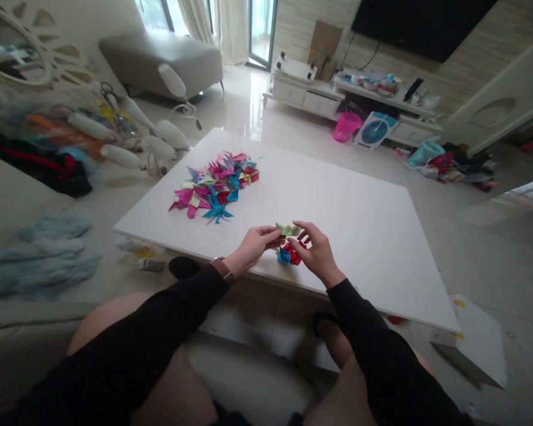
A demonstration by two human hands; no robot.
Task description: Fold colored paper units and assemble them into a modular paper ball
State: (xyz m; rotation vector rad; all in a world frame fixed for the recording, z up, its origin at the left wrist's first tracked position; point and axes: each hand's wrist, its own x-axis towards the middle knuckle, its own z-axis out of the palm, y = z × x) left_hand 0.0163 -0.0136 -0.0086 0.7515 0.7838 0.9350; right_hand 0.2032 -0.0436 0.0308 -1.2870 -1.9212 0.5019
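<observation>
My left hand point(261, 241) pinches a light green folded paper origami piece point(286, 229) by its left end, just above the table's near edge. From the other side, my right hand point(314, 248) has its curled thumb and fingers about the right end of the same piece. Below them on the white table point(337, 207) lie a blue origami piece point(285, 255) and a red origami piece point(295, 253), partly covered by my right hand. Farther left is a heap of origami pieces point(217, 183) in pink, blue, red, purple and yellow, some shaped like cranes.
Left of the table stands a lamp with several white shades point(164, 133). Beyond the table are a grey bench point(164, 59), a white TV cabinet point(293, 92), a pink basket point(346, 126) and a blue fan point(375, 130). A white box point(475, 343) sits by the right corner.
</observation>
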